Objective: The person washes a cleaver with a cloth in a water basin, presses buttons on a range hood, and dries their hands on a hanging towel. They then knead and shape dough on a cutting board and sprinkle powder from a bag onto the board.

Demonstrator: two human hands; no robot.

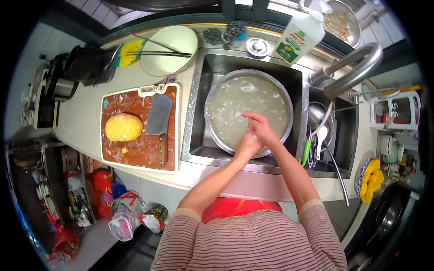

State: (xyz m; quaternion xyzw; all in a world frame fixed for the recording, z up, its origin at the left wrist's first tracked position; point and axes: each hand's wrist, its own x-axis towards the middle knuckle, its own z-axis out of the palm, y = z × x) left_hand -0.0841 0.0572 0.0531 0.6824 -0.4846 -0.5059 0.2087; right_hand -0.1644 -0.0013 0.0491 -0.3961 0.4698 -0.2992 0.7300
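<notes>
My left hand point(247, 145) and my right hand point(263, 129) touch each other above the near side of a large metal basin point(289, 106). Cloudy water point(246, 90) fills much of the basin, which stands in the left sink bowl point(194, 131). On my right hand, one finger or the thumb stretches out to the left over the water. The left hand's fingers are mostly hidden where they meet the right hand. I see no object in either hand.
Left of the sink, a cutting board point(135, 160) bears yellow dough point(123, 127) and a cleaver point(159, 115). Behind it, chopsticks point(165, 53) lie across a pale bowl point(178, 38). The faucet point(352, 67) arches at right, above the second sink bowl with ladles point(322, 133). A white bottle point(298, 36) stands behind.
</notes>
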